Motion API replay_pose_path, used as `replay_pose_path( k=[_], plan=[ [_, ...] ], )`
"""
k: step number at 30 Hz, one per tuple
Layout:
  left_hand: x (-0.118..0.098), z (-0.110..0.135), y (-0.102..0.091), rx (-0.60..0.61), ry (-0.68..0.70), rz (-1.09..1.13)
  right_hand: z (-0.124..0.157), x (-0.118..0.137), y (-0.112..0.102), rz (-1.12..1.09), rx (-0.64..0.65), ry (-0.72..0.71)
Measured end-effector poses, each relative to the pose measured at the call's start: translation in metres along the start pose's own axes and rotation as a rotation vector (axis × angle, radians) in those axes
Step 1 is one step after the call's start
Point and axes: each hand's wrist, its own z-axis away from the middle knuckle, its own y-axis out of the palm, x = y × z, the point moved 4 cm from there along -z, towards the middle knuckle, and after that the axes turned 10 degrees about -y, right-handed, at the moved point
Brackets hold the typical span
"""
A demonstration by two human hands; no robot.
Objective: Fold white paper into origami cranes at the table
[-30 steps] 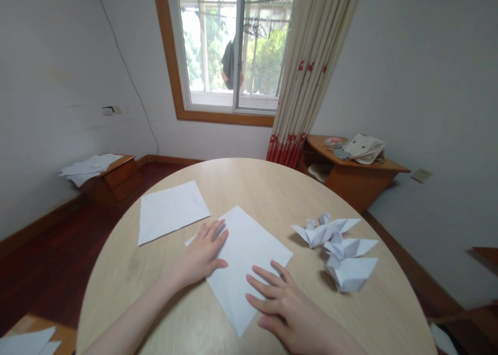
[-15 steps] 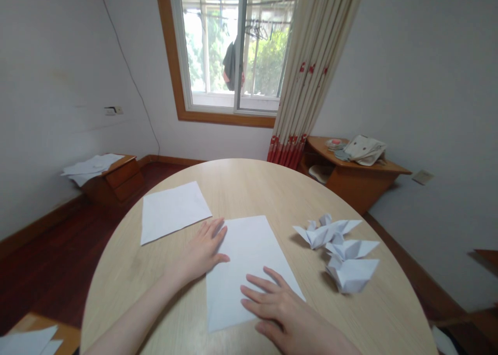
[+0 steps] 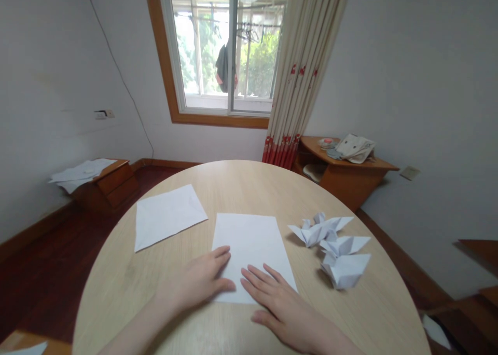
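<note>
A white sheet of paper [image 3: 249,241] lies flat on the round wooden table [image 3: 233,183] in front of me. My left hand [image 3: 208,277] rests on its left edge, fingers stretched out and the thumb pointing right. My right hand [image 3: 272,298] lies over the lower right part of the sheet, palm down with the fingers spread. Neither hand grips anything. Left of them sits another stack or sheet of white paper [image 3: 169,215]. Several folded paper figures [image 3: 346,269] stand in a cluster to the right of the sheet.
Beyond the table are a window and a curtain [image 3: 303,74]. A wooden corner cabinet [image 3: 346,178] with a bag [image 3: 355,148] on it stands at the back right. At the left, papers [image 3: 83,172] lie on a low drawer cabinet [image 3: 112,181].
The sheet has turned to lie straighter before me. My left hand has moved down along its left side; my right hand stays near its lower right. The view has shifted slightly right.
</note>
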Motion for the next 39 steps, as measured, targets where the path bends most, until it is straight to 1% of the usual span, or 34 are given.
replay_pose_path(
  k=[1,3,7,9,13,15,21,28,32,34,36,39],
  plan=[
    [-0.003,0.003,0.003,0.055,-0.025,-0.013,0.000,-0.001,0.000,0.004,-0.002,0.021],
    [-0.009,0.007,0.008,0.120,-0.039,-0.027,0.000,-0.004,0.001,0.001,-0.005,0.056],
    [-0.014,0.007,0.021,0.174,-0.063,-0.135,0.002,-0.009,0.001,-0.015,-0.028,0.094],
    [-0.014,0.004,0.026,0.145,-0.037,-0.181,0.002,-0.011,0.000,-0.009,-0.043,0.085],
    [-0.014,0.002,0.031,0.021,0.065,-0.197,0.002,-0.010,-0.002,0.026,-0.076,0.045],
    [-0.017,0.003,0.034,0.001,0.089,-0.239,0.001,-0.009,-0.002,0.052,-0.081,0.043],
    [-0.022,0.004,0.042,-0.034,0.089,-0.330,0.003,-0.006,-0.002,0.082,-0.136,-0.006],
    [-0.022,0.006,0.040,0.005,0.081,-0.401,0.007,-0.003,-0.012,-0.003,-0.025,-0.004],
    [-0.022,0.011,0.046,-0.043,0.095,-0.411,0.011,-0.003,-0.019,-0.027,-0.007,0.023],
    [-0.020,0.015,0.048,-0.065,0.107,-0.382,0.015,-0.005,-0.021,-0.041,-0.035,0.031],
    [-0.019,0.019,0.046,-0.060,0.100,-0.349,0.019,-0.008,-0.023,-0.065,-0.088,0.044],
    [-0.019,0.024,0.039,-0.028,0.045,-0.317,0.021,-0.016,-0.025,-0.132,-0.177,0.063]
  ],
)
